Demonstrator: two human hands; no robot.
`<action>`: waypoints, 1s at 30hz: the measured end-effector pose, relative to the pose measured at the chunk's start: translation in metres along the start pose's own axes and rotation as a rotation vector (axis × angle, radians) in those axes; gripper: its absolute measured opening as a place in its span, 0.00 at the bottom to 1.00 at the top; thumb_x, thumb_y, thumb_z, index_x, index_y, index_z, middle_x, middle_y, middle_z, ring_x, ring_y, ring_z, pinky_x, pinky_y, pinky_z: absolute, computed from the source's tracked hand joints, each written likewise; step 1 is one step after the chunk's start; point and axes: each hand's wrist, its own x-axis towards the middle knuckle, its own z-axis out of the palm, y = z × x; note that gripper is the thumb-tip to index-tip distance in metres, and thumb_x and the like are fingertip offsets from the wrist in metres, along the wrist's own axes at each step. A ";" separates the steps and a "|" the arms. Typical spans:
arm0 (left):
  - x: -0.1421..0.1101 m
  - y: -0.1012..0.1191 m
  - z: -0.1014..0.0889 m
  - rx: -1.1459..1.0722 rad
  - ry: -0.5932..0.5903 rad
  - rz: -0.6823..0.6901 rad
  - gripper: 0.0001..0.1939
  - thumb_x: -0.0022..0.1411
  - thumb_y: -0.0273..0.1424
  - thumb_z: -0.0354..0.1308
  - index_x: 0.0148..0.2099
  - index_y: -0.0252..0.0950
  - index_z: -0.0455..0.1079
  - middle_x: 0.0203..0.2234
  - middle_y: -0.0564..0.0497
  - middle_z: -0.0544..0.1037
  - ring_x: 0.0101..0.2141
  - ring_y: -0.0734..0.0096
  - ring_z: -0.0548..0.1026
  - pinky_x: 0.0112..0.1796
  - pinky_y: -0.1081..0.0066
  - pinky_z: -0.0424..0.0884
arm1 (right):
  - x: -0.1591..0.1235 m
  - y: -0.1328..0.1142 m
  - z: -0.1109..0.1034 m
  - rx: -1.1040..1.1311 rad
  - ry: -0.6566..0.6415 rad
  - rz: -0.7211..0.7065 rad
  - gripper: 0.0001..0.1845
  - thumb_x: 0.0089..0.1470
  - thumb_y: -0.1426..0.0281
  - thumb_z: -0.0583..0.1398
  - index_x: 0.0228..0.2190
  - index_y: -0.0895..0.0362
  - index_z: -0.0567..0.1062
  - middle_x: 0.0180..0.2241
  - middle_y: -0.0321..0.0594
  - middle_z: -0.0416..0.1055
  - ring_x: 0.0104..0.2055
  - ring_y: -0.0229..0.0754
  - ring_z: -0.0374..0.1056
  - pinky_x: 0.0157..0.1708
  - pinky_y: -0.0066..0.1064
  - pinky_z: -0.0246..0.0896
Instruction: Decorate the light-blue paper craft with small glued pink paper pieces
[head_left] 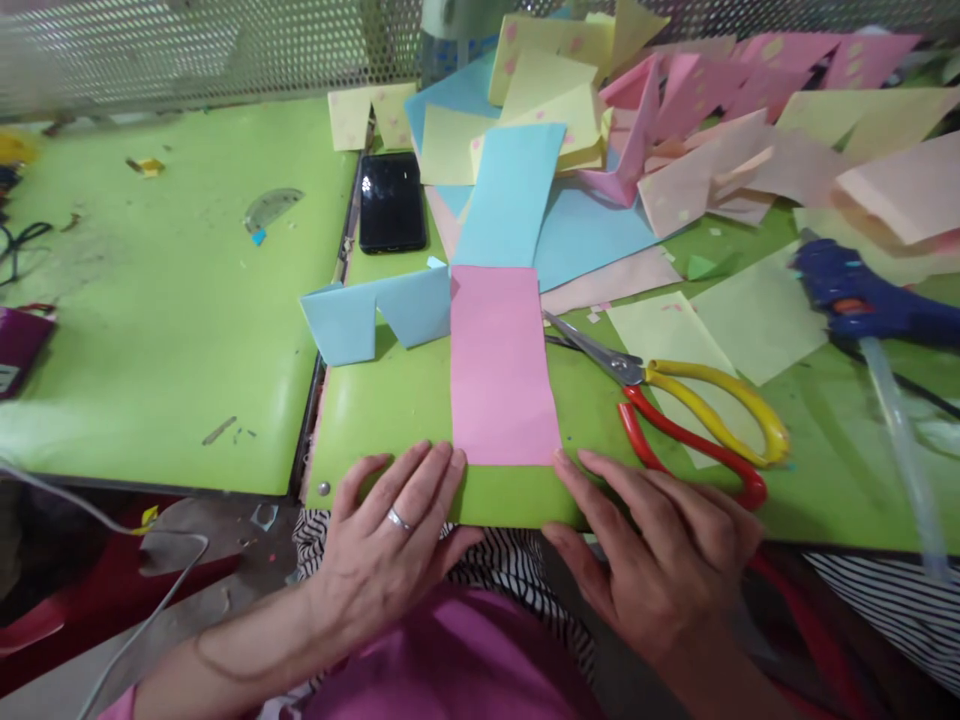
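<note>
A pink paper strip (pixel 501 365) lies flat on the green table, its near edge just short of the table's front edge. My left hand (pixel 409 510) rests with fingers stretched out at the strip's near left corner, a ring on one finger. At the near right corner, the fingertips of my right hand (pixel 652 545) touch the paper, fingers spread. Beyond the strip lies a blue paper piece (pixel 514 190). A folded blue paper (pixel 375 315) stands to the left. Scissors (pixel 637 370) with red and yellow handles lie to the right.
A black phone (pixel 391 202) lies behind the folded blue paper. Yellow papers (pixel 551 85) and pink folded papers (pixel 697 85) pile up at the back. A blue glue gun (pixel 862 290) sits at the right. A gap (pixel 319 400) divides the tabletop; a protractor (pixel 274 207) lies left of it.
</note>
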 end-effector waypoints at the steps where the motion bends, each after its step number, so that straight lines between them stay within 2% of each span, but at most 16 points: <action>1: -0.001 -0.002 -0.001 0.006 -0.004 -0.011 0.23 0.68 0.40 0.57 0.60 0.33 0.68 0.49 0.46 0.80 0.50 0.63 0.76 0.57 0.63 0.58 | 0.000 0.000 0.001 0.006 0.003 -0.003 0.26 0.61 0.59 0.59 0.58 0.56 0.72 0.40 0.45 0.79 0.42 0.51 0.67 0.46 0.45 0.55; 5: -0.005 -0.004 -0.005 -0.002 -0.036 -0.042 0.25 0.68 0.41 0.56 0.62 0.33 0.66 0.52 0.43 0.78 0.52 0.59 0.73 0.58 0.61 0.57 | 0.002 -0.002 0.004 0.027 0.013 0.007 0.25 0.61 0.59 0.59 0.56 0.56 0.72 0.39 0.46 0.79 0.41 0.51 0.67 0.46 0.44 0.55; 8: -0.007 0.000 -0.005 -0.027 0.047 -0.064 0.26 0.65 0.42 0.60 0.59 0.32 0.68 0.49 0.41 0.77 0.50 0.57 0.72 0.56 0.60 0.60 | 0.004 -0.004 0.004 0.047 0.007 0.011 0.21 0.61 0.60 0.60 0.52 0.58 0.74 0.40 0.47 0.78 0.42 0.50 0.68 0.46 0.43 0.55; 11: -0.006 0.011 -0.001 -0.036 0.122 0.006 0.23 0.64 0.41 0.61 0.58 0.37 0.71 0.46 0.47 0.79 0.46 0.62 0.72 0.54 0.63 0.61 | 0.006 -0.005 0.004 0.036 0.014 0.006 0.20 0.62 0.61 0.60 0.50 0.61 0.75 0.40 0.49 0.77 0.43 0.50 0.68 0.47 0.44 0.56; 15: 0.003 0.025 0.007 0.041 -0.020 0.047 0.28 0.68 0.49 0.51 0.62 0.37 0.67 0.56 0.50 0.74 0.53 0.62 0.68 0.53 0.63 0.61 | 0.007 -0.006 0.003 0.020 -0.001 0.006 0.19 0.62 0.62 0.60 0.49 0.62 0.75 0.40 0.51 0.77 0.43 0.52 0.68 0.47 0.45 0.56; 18: 0.010 0.030 0.012 0.129 -0.100 0.025 0.31 0.69 0.52 0.46 0.63 0.36 0.66 0.58 0.50 0.73 0.55 0.61 0.66 0.52 0.63 0.62 | 0.009 -0.011 -0.001 0.033 0.003 0.021 0.19 0.61 0.64 0.60 0.50 0.62 0.74 0.42 0.52 0.77 0.44 0.52 0.68 0.47 0.45 0.56; 21: 0.011 0.031 0.014 0.160 -0.103 0.035 0.29 0.70 0.50 0.46 0.63 0.37 0.67 0.57 0.50 0.73 0.54 0.61 0.66 0.51 0.62 0.63 | 0.012 -0.020 -0.005 0.098 0.025 0.011 0.19 0.62 0.68 0.59 0.53 0.59 0.73 0.43 0.48 0.79 0.45 0.49 0.68 0.50 0.43 0.55; 24: 0.010 0.031 0.015 0.149 -0.086 0.038 0.26 0.71 0.47 0.46 0.61 0.38 0.69 0.57 0.52 0.74 0.54 0.61 0.67 0.51 0.61 0.62 | 0.012 -0.027 -0.003 0.184 -0.016 0.013 0.18 0.65 0.68 0.55 0.53 0.59 0.73 0.45 0.44 0.80 0.45 0.46 0.69 0.51 0.43 0.53; 30: 0.004 0.020 0.007 0.151 -0.100 0.032 0.27 0.71 0.48 0.48 0.63 0.37 0.66 0.57 0.52 0.74 0.54 0.63 0.69 0.51 0.61 0.61 | 0.012 -0.026 0.002 0.139 -0.054 0.064 0.17 0.65 0.66 0.55 0.51 0.58 0.75 0.44 0.43 0.80 0.46 0.48 0.68 0.52 0.46 0.51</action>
